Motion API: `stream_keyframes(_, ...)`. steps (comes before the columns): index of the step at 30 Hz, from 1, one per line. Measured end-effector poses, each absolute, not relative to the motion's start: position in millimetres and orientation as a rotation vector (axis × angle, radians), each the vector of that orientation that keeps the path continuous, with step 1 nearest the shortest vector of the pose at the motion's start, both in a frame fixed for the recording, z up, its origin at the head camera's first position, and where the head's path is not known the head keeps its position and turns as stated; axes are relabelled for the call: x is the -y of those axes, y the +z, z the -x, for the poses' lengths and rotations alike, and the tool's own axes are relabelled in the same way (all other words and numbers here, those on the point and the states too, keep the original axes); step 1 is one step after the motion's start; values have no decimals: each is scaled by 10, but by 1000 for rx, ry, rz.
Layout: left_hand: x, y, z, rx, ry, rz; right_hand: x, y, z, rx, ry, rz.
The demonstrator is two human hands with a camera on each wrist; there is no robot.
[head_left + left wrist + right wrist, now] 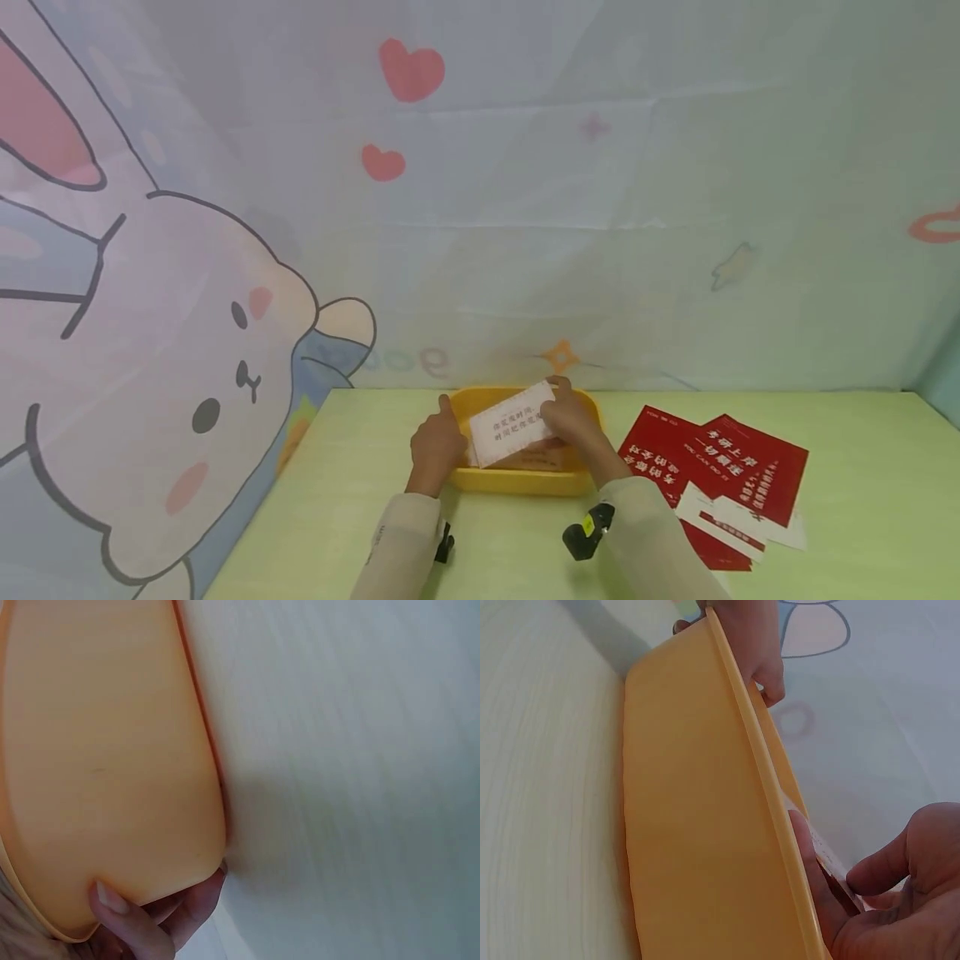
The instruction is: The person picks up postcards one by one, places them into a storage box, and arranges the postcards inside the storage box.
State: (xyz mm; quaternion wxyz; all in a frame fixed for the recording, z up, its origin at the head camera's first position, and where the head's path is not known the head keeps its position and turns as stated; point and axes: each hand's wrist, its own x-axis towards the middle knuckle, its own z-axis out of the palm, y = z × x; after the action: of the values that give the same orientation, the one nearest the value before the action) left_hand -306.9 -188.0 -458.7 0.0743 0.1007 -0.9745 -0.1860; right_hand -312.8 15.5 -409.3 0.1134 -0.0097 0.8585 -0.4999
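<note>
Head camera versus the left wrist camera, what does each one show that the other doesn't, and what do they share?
Only the head view shows the white printed card pinched by the right hand over the yellow tray, the red printed sheets lying to the right on the green table, and the rabbit-print curtain behind.

Only the left wrist view shows the tray's smooth outer wall up close, with a fingertip pressed against it.

Both show the yellow tray, the left hand gripping its end, and the table.

One tray (517, 481), three red cards (757, 467)
</note>
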Motion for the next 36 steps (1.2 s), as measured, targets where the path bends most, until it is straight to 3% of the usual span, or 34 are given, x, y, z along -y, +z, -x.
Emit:
stream_keyframes(11,1862,-4576,3077,2934,-513,-321,-137,-4170,3100,-2556,-1466,140)
stream_keyframes(36,1854,-4520,3045,2951,-543,-330,-159,-4270,3035,-2905,-786,383)
